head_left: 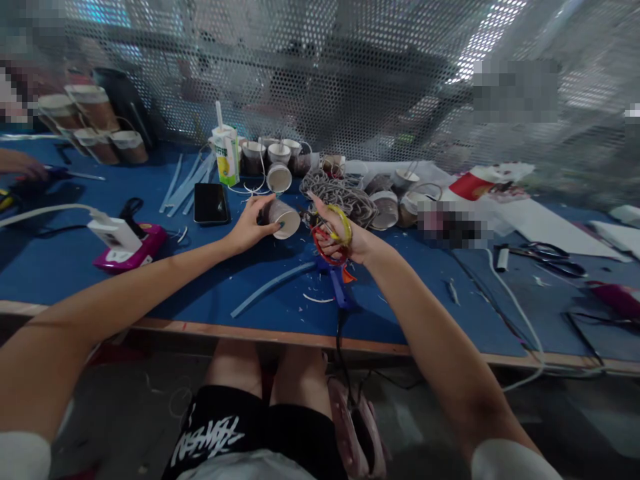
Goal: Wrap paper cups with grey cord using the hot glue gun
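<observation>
My left hand (249, 225) is wrapped round a paper cup (283, 218) that lies tilted on its side, its mouth toward the right, just above the blue table (210, 293). My right hand (336, 235) is closed on scissors with red and yellow handles (334, 233), the fingers through the loops, one finger pointing up toward the cup. A pile of grey cord (340, 192) lies right behind both hands. A blue glue gun (339, 283) rests on the table below my right hand.
Several paper cups (278, 160) and a drink carton (227, 155) stand behind. A black phone (211, 203), a pink device with white plug (125, 243), blue strips (270, 287) and black scissors (550, 255) lie around. Another person's hand (20, 164) is far left. Perforated metal screen behind.
</observation>
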`<state>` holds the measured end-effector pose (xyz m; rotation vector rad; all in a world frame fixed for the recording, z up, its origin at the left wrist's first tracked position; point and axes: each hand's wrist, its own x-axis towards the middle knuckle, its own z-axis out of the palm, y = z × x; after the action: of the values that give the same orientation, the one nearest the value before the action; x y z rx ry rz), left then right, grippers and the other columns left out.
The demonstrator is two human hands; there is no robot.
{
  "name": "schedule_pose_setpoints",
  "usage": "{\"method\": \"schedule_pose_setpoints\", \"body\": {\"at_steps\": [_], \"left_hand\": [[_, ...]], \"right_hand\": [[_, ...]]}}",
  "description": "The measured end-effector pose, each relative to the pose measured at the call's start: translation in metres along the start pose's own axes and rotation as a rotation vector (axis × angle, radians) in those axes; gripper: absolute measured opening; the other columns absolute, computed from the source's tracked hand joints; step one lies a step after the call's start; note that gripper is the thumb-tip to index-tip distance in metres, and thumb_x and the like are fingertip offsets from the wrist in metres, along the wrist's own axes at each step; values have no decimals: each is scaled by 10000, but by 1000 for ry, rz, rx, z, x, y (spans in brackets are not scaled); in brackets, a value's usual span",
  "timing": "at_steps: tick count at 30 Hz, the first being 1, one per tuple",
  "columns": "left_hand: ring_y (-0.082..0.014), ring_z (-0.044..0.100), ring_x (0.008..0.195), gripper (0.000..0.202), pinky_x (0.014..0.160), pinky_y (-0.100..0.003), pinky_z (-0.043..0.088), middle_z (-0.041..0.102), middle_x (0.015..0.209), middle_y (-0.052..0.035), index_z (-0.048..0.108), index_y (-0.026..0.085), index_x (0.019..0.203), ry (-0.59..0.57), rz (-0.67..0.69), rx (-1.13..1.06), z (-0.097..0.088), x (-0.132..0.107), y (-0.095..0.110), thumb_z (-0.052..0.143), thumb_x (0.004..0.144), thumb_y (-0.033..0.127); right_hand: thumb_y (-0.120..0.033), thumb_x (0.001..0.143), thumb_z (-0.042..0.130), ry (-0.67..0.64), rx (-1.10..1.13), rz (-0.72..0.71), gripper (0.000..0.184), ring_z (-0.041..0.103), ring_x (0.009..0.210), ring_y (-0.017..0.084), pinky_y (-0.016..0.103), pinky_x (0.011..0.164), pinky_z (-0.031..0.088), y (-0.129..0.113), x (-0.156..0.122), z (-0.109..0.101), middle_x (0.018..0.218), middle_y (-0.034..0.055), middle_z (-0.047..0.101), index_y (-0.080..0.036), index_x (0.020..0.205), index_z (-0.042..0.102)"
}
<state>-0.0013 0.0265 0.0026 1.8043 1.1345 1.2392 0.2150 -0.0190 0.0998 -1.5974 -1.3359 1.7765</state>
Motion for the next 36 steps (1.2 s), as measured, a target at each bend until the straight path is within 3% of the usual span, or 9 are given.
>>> {"method": "schedule_pose_setpoints", "body": {"at_steps": [3, 7, 11, 13, 18, 23, 29, 32, 36], "left_hand": [[-319, 478, 1313, 687, 1122, -531, 444, 498, 1294, -89, 569, 243, 1324, 9, 24, 61, 0, -5, 1, 791, 680, 327], [-320, 518, 1234, 441, 1142, -552, 418, 531, 1138, -82, 665, 200, 1203, 90, 76, 179, -5, -3, 11, 725, 798, 363], [-331, 552, 1185, 214, 1150, -535, 391, 614, 1046, -96, 740, 185, 910, 133, 63, 351, -16, 31, 34, 649, 868, 374], [-302, 628, 1032, 310, 1064, -506, 463, 671, 889, -92, 738, 185, 752, -47, -12, 378, -19, 57, 46, 591, 895, 418], [-259, 692, 808, 349, 799, -412, 563, 717, 723, -96, 752, 182, 656, -569, -170, 222, -3, 103, 54, 633, 822, 464], [-224, 620, 660, 328, 748, -391, 522, 666, 587, -68, 707, 214, 516, -604, -240, 312, 21, 101, 50, 685, 768, 422], [-142, 461, 544, 336, 611, -309, 387, 584, 523, -19, 665, 210, 453, -681, -284, 367, 20, 98, 65, 760, 678, 441], [-127, 423, 559, 320, 615, -299, 340, 566, 527, -12, 682, 185, 486, -718, -258, 454, 18, 99, 69, 759, 663, 440], [-114, 452, 605, 214, 631, -265, 342, 625, 602, -8, 746, 167, 622, -742, -174, 351, 21, 96, 67, 689, 677, 366]], "right_hand": [[-820, 871, 391, 5, -33, -24, 666, 229, 333, 20, 142, 274, 195, 2, 0, -4, 446, -79, 289, -206, 612, 373], [-787, 864, 489, -123, -52, -117, 600, 221, 335, 31, 153, 286, 162, 1, 0, -13, 479, -87, 250, -208, 712, 459], [-750, 882, 507, -173, -123, -132, 603, 222, 334, 30, 157, 279, 175, -4, -5, -18, 467, -81, 279, -206, 647, 395], [-782, 856, 506, -183, -166, -112, 647, 226, 336, 29, 164, 271, 191, -6, -5, -19, 456, -74, 304, -214, 602, 329], [-834, 812, 497, -192, -204, -99, 675, 215, 340, 30, 157, 268, 183, -5, -3, -20, 442, -80, 293, -218, 583, 345], [-756, 907, 441, -165, -195, -41, 668, 198, 349, 22, 153, 281, 196, -2, -5, -19, 432, -75, 283, -210, 542, 318], [-733, 880, 533, -152, -225, -75, 622, 213, 341, 21, 165, 278, 196, -3, -10, -19, 450, -91, 296, -210, 599, 347], [-709, 884, 555, -136, -276, -88, 612, 226, 338, 26, 169, 282, 211, 0, -12, -20, 438, -91, 288, -211, 606, 334], [-734, 879, 532, -96, -322, -98, 627, 238, 337, 32, 179, 283, 217, 6, -11, -21, 435, -83, 290, -210, 594, 338]]}}
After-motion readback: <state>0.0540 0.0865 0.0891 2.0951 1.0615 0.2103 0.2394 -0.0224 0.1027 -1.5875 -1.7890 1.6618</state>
